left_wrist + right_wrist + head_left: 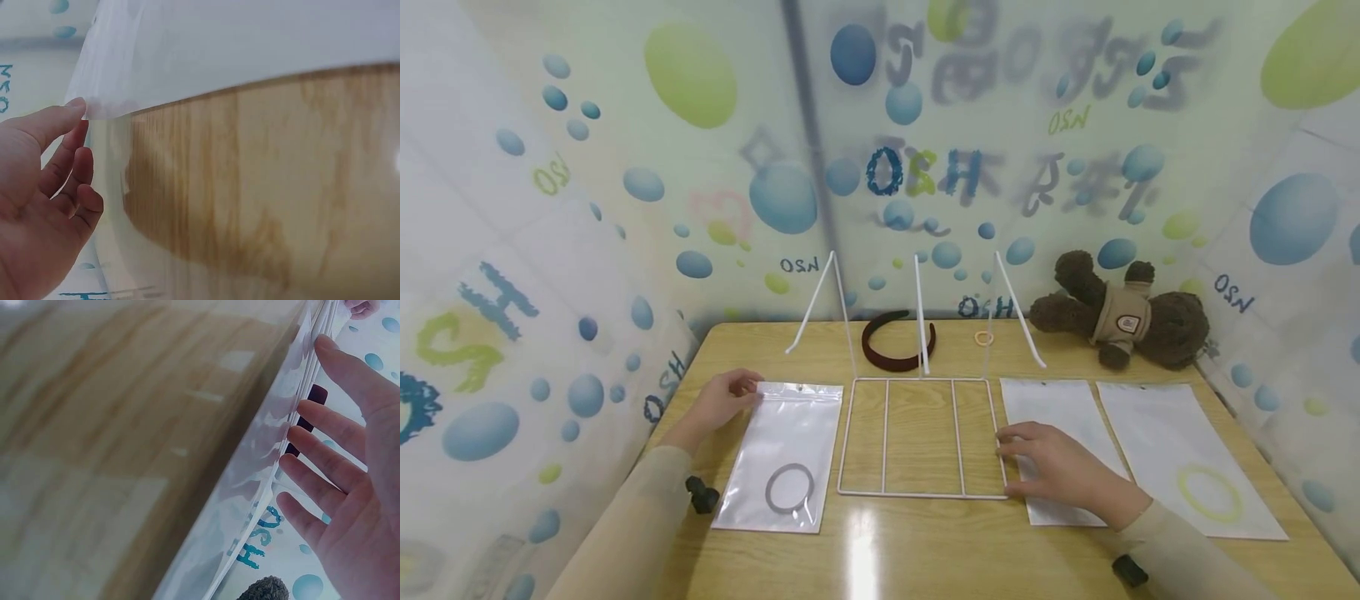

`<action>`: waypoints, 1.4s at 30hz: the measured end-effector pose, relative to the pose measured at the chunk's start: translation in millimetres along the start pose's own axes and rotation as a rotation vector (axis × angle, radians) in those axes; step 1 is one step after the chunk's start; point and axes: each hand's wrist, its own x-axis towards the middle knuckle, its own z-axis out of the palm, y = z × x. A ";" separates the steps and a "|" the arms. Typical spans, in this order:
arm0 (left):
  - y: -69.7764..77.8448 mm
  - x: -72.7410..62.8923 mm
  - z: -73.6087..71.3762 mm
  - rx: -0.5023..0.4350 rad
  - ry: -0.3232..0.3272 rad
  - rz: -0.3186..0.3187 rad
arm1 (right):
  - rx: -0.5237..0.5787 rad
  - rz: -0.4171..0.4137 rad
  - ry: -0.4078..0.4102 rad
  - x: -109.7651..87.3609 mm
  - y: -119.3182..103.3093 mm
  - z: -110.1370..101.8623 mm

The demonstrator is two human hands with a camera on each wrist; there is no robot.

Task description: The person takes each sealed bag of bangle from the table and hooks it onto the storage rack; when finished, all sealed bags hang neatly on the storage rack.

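A white zip-top plastic bag (797, 425) with a grey ring (789, 488) showing on it lies at the left of the table. My left hand (727, 398) pinches its upper left corner; in the left wrist view the thumb (74, 107) lies on the corner. A white wire rack (922, 497) with upright prongs stands in the middle. My right hand (1060, 467) is at the rack's right side, fingertips by its edge wire and over the middle bag (1052, 400). In the right wrist view its fingers (322, 453) are extended and spread.
Another white bag (1172, 433) with a yellow ring (1210, 493) lies at the right. Behind the rack are a dark headband (891, 362) and a small orange ring (983, 338). A brown plush bear (1123, 321) lies at the back right. Patterned curtains (715, 208) surround the wooden table (940, 554).
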 end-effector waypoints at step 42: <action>48.6 -66.3 -40.8 -0.137 0.170 0.226 | 0.004 0.015 0.014 -1.9 -2.7 -1.1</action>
